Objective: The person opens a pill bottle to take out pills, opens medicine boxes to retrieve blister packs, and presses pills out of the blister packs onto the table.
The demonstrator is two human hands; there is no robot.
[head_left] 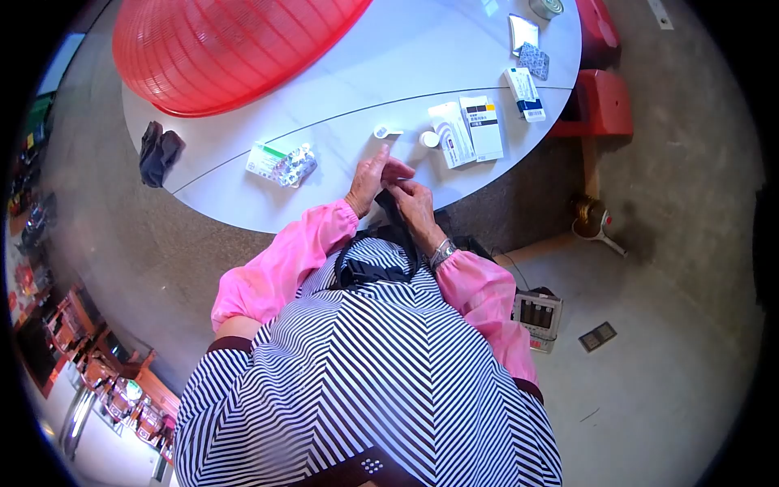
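My left hand (373,177) is over the near edge of the white table, palm turned to the right, thumb and fingers stretched out and slightly cupped. Beside it, my right hand (415,207) has its fingertips pressed together close to the left palm. Whatever lies between those fingertips is hidden or too small to name. A black strap (394,219) runs from below the hands toward my chest. Just beyond the left fingertips lies a small white container or cap (387,131). A small white bottle (429,140) stands to its right, next to two medicine boxes (483,128).
On the table (341,162) are a large red mesh cover (227,49), a dark cloth (160,154), a box with blister packs (284,164), a blue-white box (525,94), a silver blister pack (533,61) and a tin (546,8). Red stools (604,101) stand right.
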